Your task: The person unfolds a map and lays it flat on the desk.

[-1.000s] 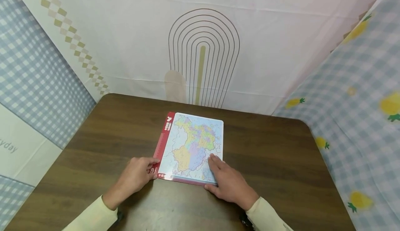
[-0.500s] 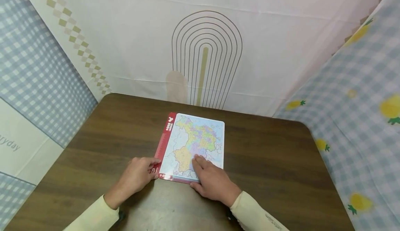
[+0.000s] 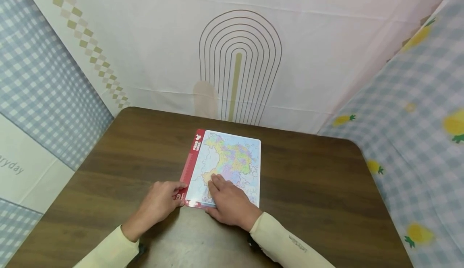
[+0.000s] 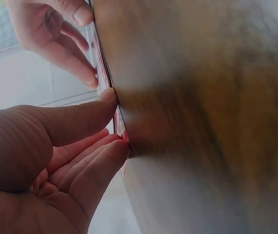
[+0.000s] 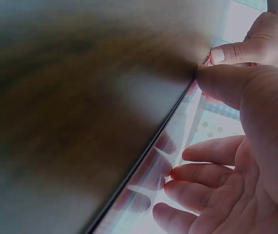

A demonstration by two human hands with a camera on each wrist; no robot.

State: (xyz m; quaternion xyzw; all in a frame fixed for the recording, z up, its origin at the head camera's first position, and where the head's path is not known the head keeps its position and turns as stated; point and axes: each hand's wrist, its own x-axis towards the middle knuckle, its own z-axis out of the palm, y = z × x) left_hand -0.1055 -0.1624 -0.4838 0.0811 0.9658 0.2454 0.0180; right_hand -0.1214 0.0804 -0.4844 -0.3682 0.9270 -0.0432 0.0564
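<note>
While a map board (image 3: pixel 232 153) is lying on the table (image 3: pixel 311 179) at twelve o'clock, the left hand (image 3: pixel 159 201) is holding its seven-o'clock corner, the right hand (image 3: pixel 233 203) is resting loose-fingered around six, and the board, likely light, stiff and slick, is inviting edge grips.

The map (image 3: pixel 232 159) shows yellow, green and lilac patches on pale blue, framed in white, its 9 o'clock edge red with white lettering. The surface (image 3: pixel 308 171) is dark brown, streaked with wood grain. At 12 o'clock the sheet (image 3: pixel 152 38) is off-white with thin dark arches round an olive bar. The cloth (image 3: pixel 43 58) at 9 o'clock is blue-and-white gingham; the drape (image 3: pixel 427 147) at 3 o'clock has yellow pineapples over grey-blue checks. Both sleeves (image 3: pixel 110 250) are cream.
</note>
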